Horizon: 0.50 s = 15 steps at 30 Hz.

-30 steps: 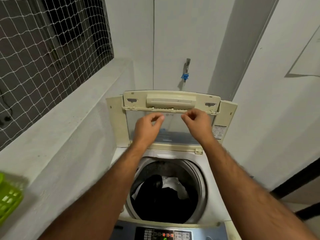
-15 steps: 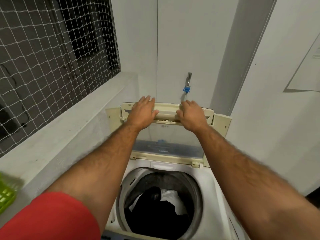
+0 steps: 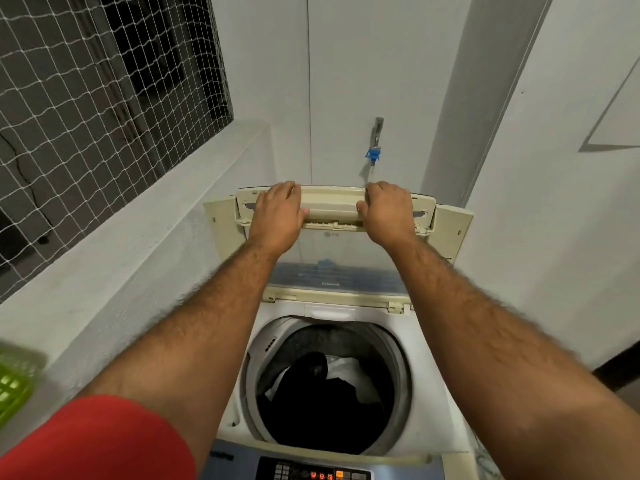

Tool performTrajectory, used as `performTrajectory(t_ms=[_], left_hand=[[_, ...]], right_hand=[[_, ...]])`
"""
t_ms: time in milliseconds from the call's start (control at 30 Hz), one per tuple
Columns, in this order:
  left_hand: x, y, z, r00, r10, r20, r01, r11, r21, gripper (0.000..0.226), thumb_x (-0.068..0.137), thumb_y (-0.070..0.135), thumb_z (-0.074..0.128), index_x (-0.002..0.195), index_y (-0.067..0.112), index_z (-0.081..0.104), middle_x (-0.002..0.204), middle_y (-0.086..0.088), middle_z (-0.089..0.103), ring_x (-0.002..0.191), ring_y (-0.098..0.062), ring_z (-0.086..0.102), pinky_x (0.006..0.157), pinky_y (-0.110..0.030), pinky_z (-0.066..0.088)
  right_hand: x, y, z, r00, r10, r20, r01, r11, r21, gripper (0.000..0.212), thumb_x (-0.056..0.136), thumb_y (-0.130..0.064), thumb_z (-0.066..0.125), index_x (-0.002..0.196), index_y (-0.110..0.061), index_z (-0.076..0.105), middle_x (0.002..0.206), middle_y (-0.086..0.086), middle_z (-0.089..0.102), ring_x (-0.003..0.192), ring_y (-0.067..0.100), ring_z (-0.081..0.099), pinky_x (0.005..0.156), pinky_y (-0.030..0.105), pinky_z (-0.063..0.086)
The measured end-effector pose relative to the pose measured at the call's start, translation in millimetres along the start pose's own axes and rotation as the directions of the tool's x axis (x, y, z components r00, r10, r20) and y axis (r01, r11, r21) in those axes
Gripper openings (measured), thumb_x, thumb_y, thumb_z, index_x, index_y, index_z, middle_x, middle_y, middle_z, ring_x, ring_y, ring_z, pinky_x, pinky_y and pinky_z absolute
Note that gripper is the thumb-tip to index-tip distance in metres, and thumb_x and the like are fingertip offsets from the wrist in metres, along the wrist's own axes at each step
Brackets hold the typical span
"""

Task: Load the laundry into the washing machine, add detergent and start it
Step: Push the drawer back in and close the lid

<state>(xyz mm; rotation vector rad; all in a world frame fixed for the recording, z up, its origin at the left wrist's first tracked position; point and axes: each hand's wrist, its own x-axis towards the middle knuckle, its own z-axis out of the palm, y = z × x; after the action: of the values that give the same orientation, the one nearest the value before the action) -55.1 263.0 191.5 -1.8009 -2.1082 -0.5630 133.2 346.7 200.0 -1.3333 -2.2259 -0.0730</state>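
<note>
A top-loading washing machine (image 3: 429, 368) stands below me with its folding cream lid (image 3: 332, 202) raised upright against the back wall. My left hand (image 3: 277, 216) and my right hand (image 3: 388, 213) both grip the lid's top edge, fingers curled over it, one on either side of the handle recess. Black and white laundry (image 3: 322, 393) lies inside the open drum. The lit control panel (image 3: 311, 474) shows at the bottom edge.
A tap with a blue fitting (image 3: 374, 147) sticks out of the wall above the lid. A concrete ledge (image 3: 114, 237) under a netted window (image 3: 86, 98) runs along the left. A green basket (image 3: 14, 386) sits at the left edge. A white wall closes the right side.
Both hands rose from the lid's lower fold to its top edge and closed over it. The camera moved closer over the drum.
</note>
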Motion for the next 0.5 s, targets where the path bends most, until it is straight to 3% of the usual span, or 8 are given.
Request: performTrajectory(t_ms=[333, 500], left_hand=[[-30.2, -3.3, -18.1, 0.997, 0.005, -0.078, -0.009, 0.999, -0.043, 0.051, 0.090, 0.037, 0.060, 0.135, 0.015, 0.051, 0.129, -0.004, 0.054, 0.120, -0.024, 0.043, 0.101, -0.036, 0.037], [-51.9, -7.4, -36.2, 0.998, 0.005, -0.055, -0.013, 0.990, -0.143, 0.041, 0.094, 0.042, 0.053, 0.127, 0.019, 0.060, 0.120, -0.001, 0.057, 0.112, -0.023, 0.044, 0.093, -0.036, 0.041]], right_hand=[[-44.1, -16.1, -19.4, 0.999, 0.027, -0.039, -0.026, 0.999, 0.028, 0.027, 0.093, -0.033, 0.056, 0.114, -0.016, 0.060, 0.111, 0.003, 0.063, 0.104, 0.022, 0.053, 0.101, 0.040, 0.037], [-71.8, -24.5, -43.7, 0.995, 0.072, 0.068, -0.078, 0.993, 0.088, 0.035, 0.089, -0.032, 0.065, 0.120, -0.017, 0.061, 0.115, 0.004, 0.063, 0.107, 0.023, 0.053, 0.100, 0.040, 0.040]])
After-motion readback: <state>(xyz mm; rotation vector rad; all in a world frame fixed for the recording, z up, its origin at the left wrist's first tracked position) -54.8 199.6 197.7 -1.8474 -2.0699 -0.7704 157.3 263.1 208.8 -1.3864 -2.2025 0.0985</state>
